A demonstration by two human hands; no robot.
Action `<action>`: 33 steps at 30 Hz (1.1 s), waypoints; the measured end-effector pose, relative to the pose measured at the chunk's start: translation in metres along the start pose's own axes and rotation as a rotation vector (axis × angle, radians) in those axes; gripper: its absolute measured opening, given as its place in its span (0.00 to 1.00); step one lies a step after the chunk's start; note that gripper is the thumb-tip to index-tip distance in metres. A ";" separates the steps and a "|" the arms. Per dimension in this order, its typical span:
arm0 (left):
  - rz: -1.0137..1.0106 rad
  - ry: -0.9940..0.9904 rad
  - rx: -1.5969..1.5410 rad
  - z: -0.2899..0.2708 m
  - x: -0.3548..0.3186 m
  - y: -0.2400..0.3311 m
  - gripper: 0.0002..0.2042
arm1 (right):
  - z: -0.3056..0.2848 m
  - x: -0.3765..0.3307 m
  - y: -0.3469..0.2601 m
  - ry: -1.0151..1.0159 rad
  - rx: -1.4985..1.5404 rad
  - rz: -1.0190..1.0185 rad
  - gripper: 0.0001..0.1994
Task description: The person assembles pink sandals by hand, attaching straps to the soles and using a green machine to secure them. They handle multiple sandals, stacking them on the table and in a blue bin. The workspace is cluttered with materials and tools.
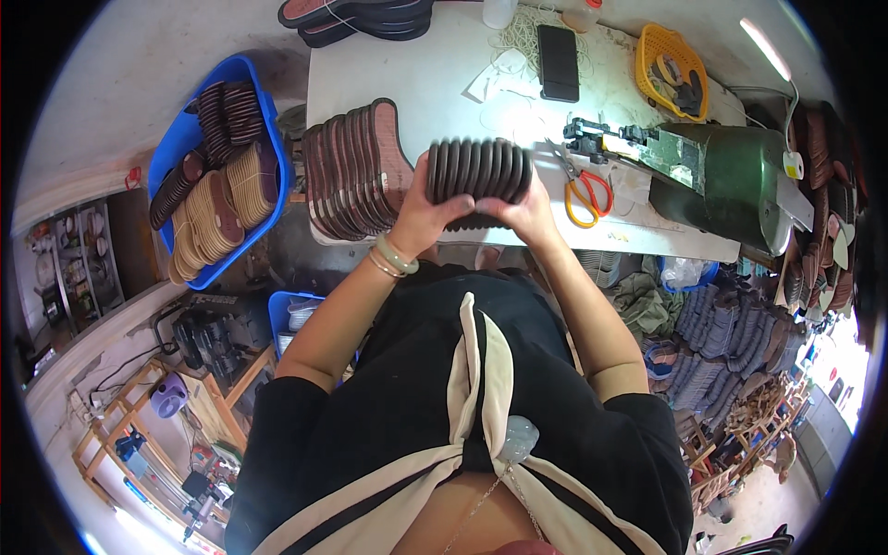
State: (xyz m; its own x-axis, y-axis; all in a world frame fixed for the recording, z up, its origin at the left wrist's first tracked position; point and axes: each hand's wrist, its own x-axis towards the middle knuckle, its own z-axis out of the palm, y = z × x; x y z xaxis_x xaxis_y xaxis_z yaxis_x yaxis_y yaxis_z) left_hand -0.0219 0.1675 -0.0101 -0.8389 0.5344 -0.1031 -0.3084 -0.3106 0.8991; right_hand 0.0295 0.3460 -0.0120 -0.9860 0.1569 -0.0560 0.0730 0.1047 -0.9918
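A bundle of dark-edged shoe soles [479,168] is held up over the table's near edge, gripped between both hands and slightly blurred. My left hand [433,211] clasps its left side, my right hand [524,211] its right side. Both thumbs press on the near side and almost meet in the middle; the other fingers are mostly hidden. Just left of the bundle, a row of brownish-red soles with dark rims [356,176] stands close together on the white table [421,79]. Scissors with orange and red handles [583,208] lie to the right.
A green sewing machine [731,176] occupies the table's right end. Behind are a black phone [558,63], tangled string [525,35] and a yellow basket [643,69]. More soles [365,20] lie at the far left edge. A blue crate [280,153] of soles stands left.
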 end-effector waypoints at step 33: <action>0.311 -0.232 0.677 0.038 -0.016 0.020 0.34 | -0.028 -0.041 0.009 -0.090 0.274 -0.049 0.35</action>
State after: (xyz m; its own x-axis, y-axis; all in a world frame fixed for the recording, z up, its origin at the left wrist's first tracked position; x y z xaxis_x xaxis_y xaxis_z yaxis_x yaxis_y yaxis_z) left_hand 0.0022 0.1828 0.0255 -0.7034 0.6755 0.2212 0.3296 0.0342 0.9435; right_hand 0.0753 0.3680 -0.0153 -0.9976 0.0692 -0.0054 -0.0058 -0.1615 -0.9868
